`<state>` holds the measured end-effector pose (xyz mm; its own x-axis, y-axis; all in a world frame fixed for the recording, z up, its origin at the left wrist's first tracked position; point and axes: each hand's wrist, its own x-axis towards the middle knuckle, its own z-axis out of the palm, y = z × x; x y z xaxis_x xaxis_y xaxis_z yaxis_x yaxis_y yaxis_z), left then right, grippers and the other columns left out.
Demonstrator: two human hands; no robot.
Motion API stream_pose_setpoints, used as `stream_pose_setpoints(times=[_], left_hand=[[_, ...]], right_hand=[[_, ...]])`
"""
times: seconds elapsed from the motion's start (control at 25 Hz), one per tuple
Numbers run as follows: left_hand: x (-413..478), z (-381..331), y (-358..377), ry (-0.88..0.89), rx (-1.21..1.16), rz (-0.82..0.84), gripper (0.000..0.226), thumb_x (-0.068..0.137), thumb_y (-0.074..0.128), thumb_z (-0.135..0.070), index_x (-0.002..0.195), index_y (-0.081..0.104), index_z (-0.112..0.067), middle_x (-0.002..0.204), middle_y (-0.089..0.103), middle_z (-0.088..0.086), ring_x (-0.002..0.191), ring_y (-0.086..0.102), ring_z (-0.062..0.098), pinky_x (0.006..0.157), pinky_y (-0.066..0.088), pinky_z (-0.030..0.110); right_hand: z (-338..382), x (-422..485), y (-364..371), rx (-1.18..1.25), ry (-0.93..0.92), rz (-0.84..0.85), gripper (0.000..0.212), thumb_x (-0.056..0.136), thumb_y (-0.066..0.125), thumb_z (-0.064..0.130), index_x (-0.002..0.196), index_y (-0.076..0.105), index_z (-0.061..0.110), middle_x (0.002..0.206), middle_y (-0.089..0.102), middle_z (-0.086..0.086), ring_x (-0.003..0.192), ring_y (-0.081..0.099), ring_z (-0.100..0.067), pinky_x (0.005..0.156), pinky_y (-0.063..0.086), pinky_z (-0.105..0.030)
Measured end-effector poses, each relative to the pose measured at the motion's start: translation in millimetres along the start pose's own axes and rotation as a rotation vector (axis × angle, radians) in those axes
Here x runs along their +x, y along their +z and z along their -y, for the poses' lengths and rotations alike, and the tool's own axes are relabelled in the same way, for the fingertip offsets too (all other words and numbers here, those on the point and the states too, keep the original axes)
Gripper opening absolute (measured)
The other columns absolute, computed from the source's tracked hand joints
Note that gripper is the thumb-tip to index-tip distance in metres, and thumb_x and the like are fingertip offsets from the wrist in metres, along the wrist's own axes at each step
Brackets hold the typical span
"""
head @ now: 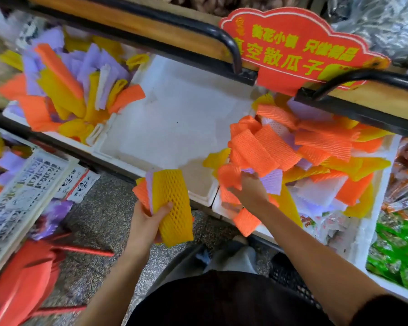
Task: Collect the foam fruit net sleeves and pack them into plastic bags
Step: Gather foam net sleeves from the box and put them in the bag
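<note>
My left hand point(149, 222) grips a small stack of foam net sleeves point(172, 203), a yellow one on top with purple and orange ones behind it, held above the floor. My right hand point(250, 189) reaches into the right-hand pile of orange, yellow, purple and white sleeves point(316, 151), its fingers closing on an orange sleeve point(229, 176) at the pile's near left edge. Another heap of sleeves point(64, 90) fills a white foam box at the upper left. A red plastic bag point(26, 278) lies at the lower left.
A white foam box point(174, 118) sits in the middle between the two heaps. A white plastic crate point(24, 184) stands at the left. Snack packets point(396, 255) fill bins at the right. A red sign point(297, 48) and black shelf rails point(231, 48) overhang the boxes.
</note>
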<state>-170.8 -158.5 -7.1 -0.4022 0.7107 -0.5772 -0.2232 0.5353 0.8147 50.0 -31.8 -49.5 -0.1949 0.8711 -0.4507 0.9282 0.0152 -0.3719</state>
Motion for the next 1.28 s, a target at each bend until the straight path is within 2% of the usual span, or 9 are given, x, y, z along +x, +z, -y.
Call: stream_pose_setpoints(times=[0.12,0.2,0.36,0.48,0.68,0.76,0.88,1.08,1.28], left_hand=[[-2.1,2.5,-8.1,-0.025,-0.027,-0.048,0.042,0.085,0.066,-0.01,0.121,0.046,-0.012,0.105,0.064,0.003,0.083,0.063,0.014,0.047,0.051,0.026],[-4.2,5.4,-9.3,-0.033,-0.043,-0.074,0.043,0.085,0.067,-0.011,0.121,0.045,-0.011,0.106,0.063,0.004,0.087,0.063,0.018,0.056,0.05,0.029],[-10.0,14.4,-2.0,-0.036,-0.047,-0.181,0.045,0.082,0.071,-0.01,0.118,0.043,-0.009,0.112,0.061,0.011,0.1,0.062,0.029,0.075,0.055,0.044],[-28.3,23.5,6.3,-0.027,-0.079,-0.3,0.052,0.079,0.074,-0.009,0.12,0.042,-0.006,0.117,0.059,0.015,0.104,0.061,0.029,0.085,0.053,0.046],[-77.6,53.9,-0.8,-0.003,-0.215,-0.432,0.067,0.071,0.082,-0.017,0.123,0.042,-0.003,0.115,0.058,0.008,0.101,0.059,0.018,0.07,0.052,0.014],[-99.3,75.2,-13.9,-0.031,-0.249,-0.483,0.078,0.06,0.085,-0.023,0.124,0.044,-0.002,0.116,0.06,0.01,0.102,0.061,0.019,0.079,0.052,0.022],[-137.3,104.0,-40.2,-0.065,-0.326,-0.628,0.057,0.072,0.08,-0.007,0.118,0.046,-0.003,0.105,0.062,0.005,0.089,0.061,0.011,0.071,0.05,0.014],[-194.4,153.9,-106.4,-0.084,-0.444,-0.888,0.057,0.074,0.079,-0.01,0.121,0.048,-0.003,0.115,0.062,0.012,0.104,0.061,0.024,0.087,0.049,0.034],[-261.6,203.4,-189.4,-0.111,-0.491,-1.069,0.065,0.061,0.08,-0.029,0.114,0.049,-0.009,0.111,0.063,0.011,0.101,0.061,0.023,0.084,0.05,0.034]], right_hand=[[11.7,-22.4,-12.4,0.167,-0.048,-0.088,0.05,0.094,0.053,0.031,0.127,0.038,-0.004,0.118,0.054,-0.024,0.114,0.048,-0.038,0.094,0.035,-0.041],[28.1,-37.7,-19.3,0.266,-0.078,-0.099,0.056,0.093,0.055,0.031,0.131,0.031,-0.004,0.105,0.06,-0.027,0.101,0.057,-0.042,0.082,0.044,-0.044],[64.1,-49.4,-20.6,0.23,-0.226,-0.038,0.052,0.093,0.054,0.037,0.126,0.036,0.002,0.093,0.061,-0.019,0.093,0.061,-0.039,0.067,0.04,-0.038],[89.7,-54.4,-8.3,0.193,-0.369,0.077,0.043,0.093,0.053,0.037,0.121,0.042,0.007,0.108,0.063,-0.015,0.099,0.06,-0.035,0.071,0.039,-0.035],[109.6,-79.4,29.4,0.123,-0.653,0.339,0.05,0.088,0.058,0.036,0.13,0.042,0.014,0.121,0.059,-0.004,0.11,0.057,-0.022,0.087,0.045,-0.034],[117.3,-87.2,44.7,0.091,-0.731,0.451,0.053,0.085,0.062,0.035,0.131,0.043,0.017,0.123,0.059,-0.002,0.113,0.055,-0.018,0.094,0.045,-0.038],[143.3,-109.2,74.2,0.009,-0.87,0.59,0.051,0.084,0.065,0.032,0.129,0.046,0.017,0.121,0.06,-0.002,0.11,0.057,-0.018,0.093,0.046,-0.038],[207.3,-174.8,139.2,-0.113,-1.089,0.746,0.048,0.087,0.063,0.03,0.129,0.048,0.011,0.12,0.061,-0.007,0.104,0.058,-0.018,0.087,0.043,-0.028],[273.9,-261.7,216.4,-0.2,-1.25,0.821,0.052,0.088,0.063,0.027,0.133,0.047,0.008,0.127,0.057,-0.011,0.114,0.055,-0.024,0.096,0.041,-0.031]])
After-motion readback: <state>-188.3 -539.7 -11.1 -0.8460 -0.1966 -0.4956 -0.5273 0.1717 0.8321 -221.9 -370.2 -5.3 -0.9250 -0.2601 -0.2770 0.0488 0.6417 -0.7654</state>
